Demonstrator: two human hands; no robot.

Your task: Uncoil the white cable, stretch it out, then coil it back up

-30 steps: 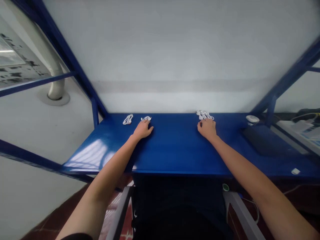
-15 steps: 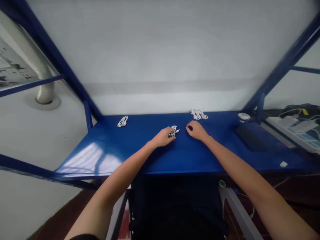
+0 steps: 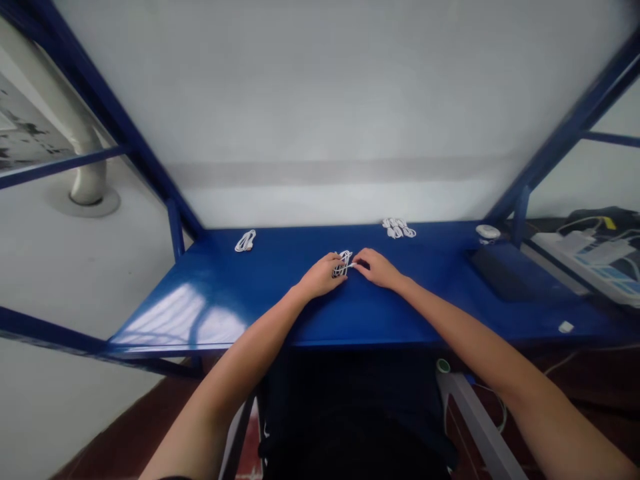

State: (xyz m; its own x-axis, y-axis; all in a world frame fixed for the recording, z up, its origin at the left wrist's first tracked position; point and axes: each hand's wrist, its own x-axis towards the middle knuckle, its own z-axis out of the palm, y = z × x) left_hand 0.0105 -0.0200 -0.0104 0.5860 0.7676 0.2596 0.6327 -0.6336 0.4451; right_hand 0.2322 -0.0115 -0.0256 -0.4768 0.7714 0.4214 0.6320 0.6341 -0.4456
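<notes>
A looped white cable (image 3: 344, 259) is held just above the middle of the blue tabletop (image 3: 280, 300). My left hand (image 3: 323, 274) grips the loops from the left, fingers closed around them. From the right, my right hand (image 3: 376, 267) pinches the cable's plug end between thumb and fingertips. Farther back lie several bundled white cables (image 3: 398, 228), beyond my right hand. Another coiled white cable (image 3: 245, 241) rests toward the back left of the tabletop.
On the right are a dark flat object (image 3: 500, 275), a small round white item (image 3: 487, 232) and a little white piece (image 3: 566, 327). White power strips (image 3: 595, 257) stand past the right end. Blue frame posts (image 3: 520, 213) rise at both sides.
My right hand has moved left from beside the cable and now pinches its plug end. My left hand has shifted slightly left, still holding the loops.
</notes>
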